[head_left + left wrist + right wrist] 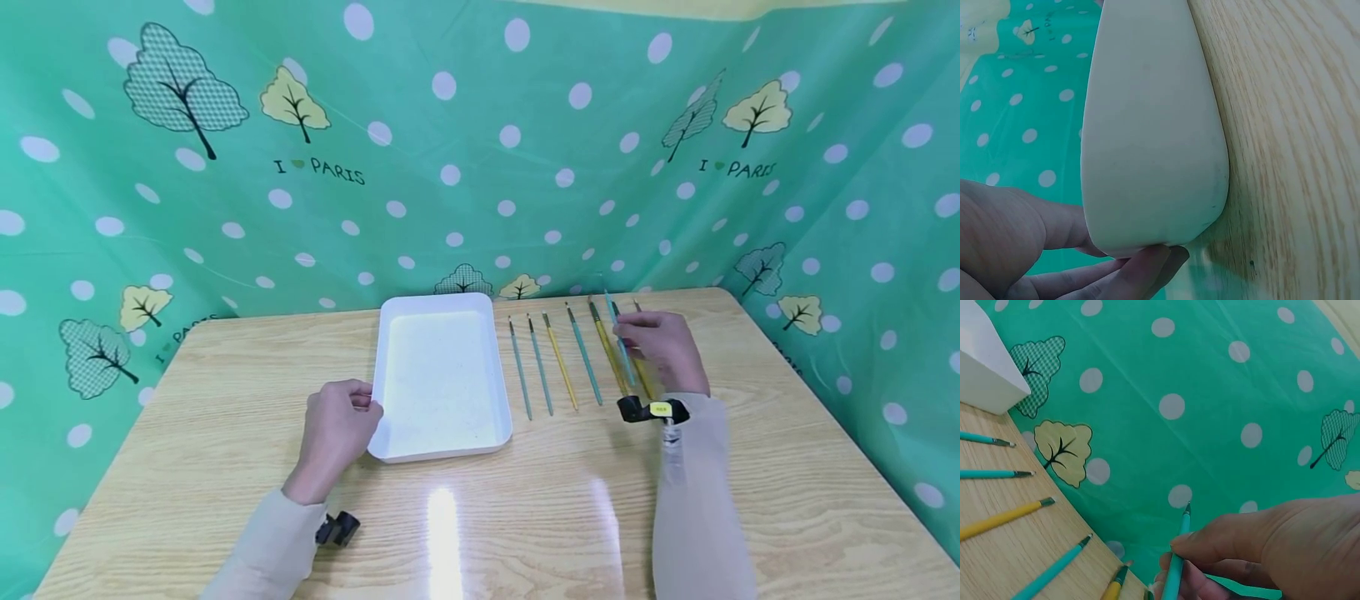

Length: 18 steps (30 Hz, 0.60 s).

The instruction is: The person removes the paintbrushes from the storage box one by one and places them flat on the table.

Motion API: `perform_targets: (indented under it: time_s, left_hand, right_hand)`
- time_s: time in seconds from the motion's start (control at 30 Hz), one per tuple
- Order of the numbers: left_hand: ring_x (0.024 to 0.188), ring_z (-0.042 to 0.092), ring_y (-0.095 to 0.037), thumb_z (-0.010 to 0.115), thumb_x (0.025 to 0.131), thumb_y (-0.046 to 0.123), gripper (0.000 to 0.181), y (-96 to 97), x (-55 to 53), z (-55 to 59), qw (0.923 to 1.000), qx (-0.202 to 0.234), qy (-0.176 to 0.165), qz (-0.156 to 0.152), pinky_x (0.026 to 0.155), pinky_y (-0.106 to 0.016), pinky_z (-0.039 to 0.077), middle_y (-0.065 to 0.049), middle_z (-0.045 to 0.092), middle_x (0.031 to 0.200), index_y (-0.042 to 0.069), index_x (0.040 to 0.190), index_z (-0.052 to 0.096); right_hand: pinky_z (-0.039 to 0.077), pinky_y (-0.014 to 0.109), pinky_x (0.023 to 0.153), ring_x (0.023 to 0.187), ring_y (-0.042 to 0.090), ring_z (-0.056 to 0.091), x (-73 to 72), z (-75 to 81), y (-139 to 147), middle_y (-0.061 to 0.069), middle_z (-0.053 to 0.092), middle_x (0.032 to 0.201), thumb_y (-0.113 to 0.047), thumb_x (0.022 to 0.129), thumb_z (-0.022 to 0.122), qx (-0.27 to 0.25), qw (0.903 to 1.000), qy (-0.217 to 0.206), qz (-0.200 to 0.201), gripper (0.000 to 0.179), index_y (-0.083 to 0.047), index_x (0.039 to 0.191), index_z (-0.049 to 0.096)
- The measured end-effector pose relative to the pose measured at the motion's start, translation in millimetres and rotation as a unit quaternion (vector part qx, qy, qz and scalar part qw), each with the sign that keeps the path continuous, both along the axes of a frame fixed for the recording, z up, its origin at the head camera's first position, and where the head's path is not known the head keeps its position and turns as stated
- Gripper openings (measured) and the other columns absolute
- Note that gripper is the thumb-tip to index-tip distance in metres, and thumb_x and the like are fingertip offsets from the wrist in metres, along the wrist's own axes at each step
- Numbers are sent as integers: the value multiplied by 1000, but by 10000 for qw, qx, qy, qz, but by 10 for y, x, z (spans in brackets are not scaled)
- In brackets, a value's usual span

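Note:
On the left, my left hand (337, 425) grips the near left side of a shallow white tray (450, 454). In the left wrist view the thumb and fingers close around the corner of the tray wall (1154, 125), with the thumb partly hidden behind it. My right hand (663, 342) pinches a teal paintbrush (1174, 575) between thumb and fingers, its dark tip pointing up and away. That brush is tilted above other brushes at the right end of a row. Beneath the hand, a yellow-handled paintbrush (643, 377) is partly covered.
Several paintbrushes lie side by side right of the tray, among them a teal one (520, 367), a yellow one (561, 358) and a thicker yellow one (607, 346). A green dotted curtain (480, 200) hangs behind the wooden table (540, 508) and along its sides.

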<state>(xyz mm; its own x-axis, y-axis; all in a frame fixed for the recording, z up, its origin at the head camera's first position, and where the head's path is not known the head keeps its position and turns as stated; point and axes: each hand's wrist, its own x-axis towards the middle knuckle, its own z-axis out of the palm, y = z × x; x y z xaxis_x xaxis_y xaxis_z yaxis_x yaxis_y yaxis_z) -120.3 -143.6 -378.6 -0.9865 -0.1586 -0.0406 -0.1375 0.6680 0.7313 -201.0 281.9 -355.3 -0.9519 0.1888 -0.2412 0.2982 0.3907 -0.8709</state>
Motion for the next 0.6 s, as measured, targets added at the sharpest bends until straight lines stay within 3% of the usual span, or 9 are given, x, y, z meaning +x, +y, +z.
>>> perform_targets:
  time_s: [0.23,0.6]
  left_hand:
    - [85,74,-28,61,88,4,26,-3,1,9,10000,-3,-7,-13,67,-33,61,-21,76,96,-7,108,73]
    - [84,74,-28,61,88,4,25,-7,-4,5,10000,-72,34,-1,66,-33,61,-21,76,95,-7,108,74]
  right_hand:
    - [60,29,89,102,19,63,14,-30,120,16,60,136,-26,99,66,240,9989,43,-395,45,-5,138,63]
    - [59,19,75,96,14,63,-8,-109,358,15,62,133,-24,99,65,449,9952,31,-867,42,-4,136,64]
